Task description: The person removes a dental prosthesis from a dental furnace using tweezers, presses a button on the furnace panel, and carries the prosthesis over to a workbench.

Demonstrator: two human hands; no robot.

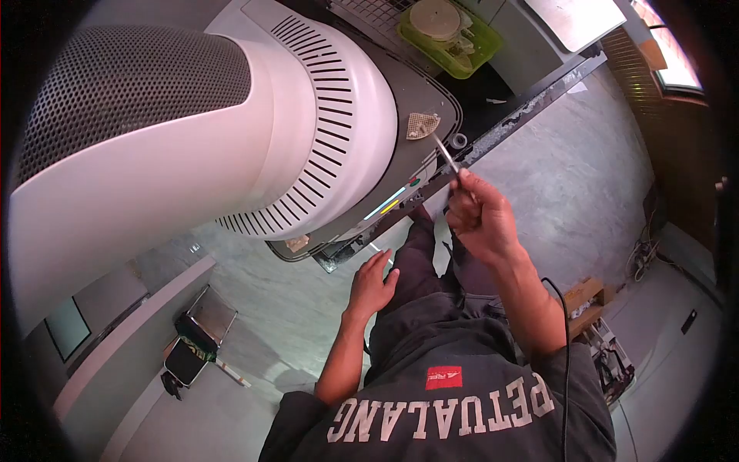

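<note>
My right hand (485, 219) is closed around a thin metal tool (446, 152) that could be tweezers; its end is too small to make out. The tool's far end meets a wedge-shaped beige piece (422, 125) with a fine grid surface. Whether the tool grips the piece or only touches it, I cannot tell. The piece is over the grey base (404, 173) of a large white machine (339, 108) with dark slots. My left hand (373, 286) hangs open below the base's front edge, fingers apart and holding nothing.
A beige fragment (297, 242) lies at the base's left corner. Beside the machine is a green tray (481, 58) holding a round pale item (435, 19). A small ring-shaped part (459, 141) sits near the bench edge. A black cable (566, 346) runs along my right arm.
</note>
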